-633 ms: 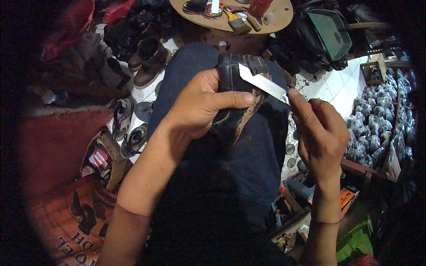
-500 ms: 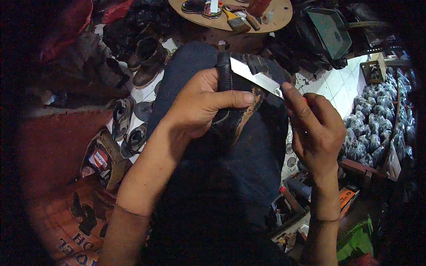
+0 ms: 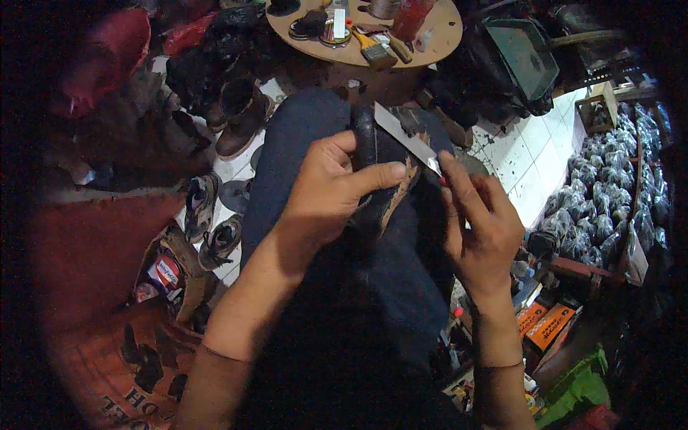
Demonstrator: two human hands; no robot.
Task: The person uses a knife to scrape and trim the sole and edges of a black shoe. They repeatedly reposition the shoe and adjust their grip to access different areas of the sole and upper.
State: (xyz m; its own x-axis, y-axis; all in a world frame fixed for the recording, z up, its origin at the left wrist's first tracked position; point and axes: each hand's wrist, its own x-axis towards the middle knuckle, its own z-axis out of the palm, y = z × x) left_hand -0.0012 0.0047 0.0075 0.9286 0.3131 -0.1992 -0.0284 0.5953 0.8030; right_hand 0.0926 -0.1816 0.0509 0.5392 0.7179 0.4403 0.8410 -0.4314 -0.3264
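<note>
Over my lap, my left hand is closed round a black leather shoe, its thumb pressed along the side. A ragged tan edge shows on the shoe beside that thumb. My right hand grips a knife with a broad, flat silver blade; only a bit of red shows by its fingers. The blade slants up and left across the shoe, its tip near the shoe's far end. How deep the blade sits against the leather I cannot tell.
Ahead stands a round wooden table with a yellow-handled brush and thread spools. Worn shoes lie on the left floor tiles. To the right are a green dustpan, many plastic-wrapped bundles and orange boxes.
My right hand has drawn left and a little toward me with the knife, and the blade now slants more steeply. My left hand keeps its hold on the shoe. The whole view has shifted slightly.
</note>
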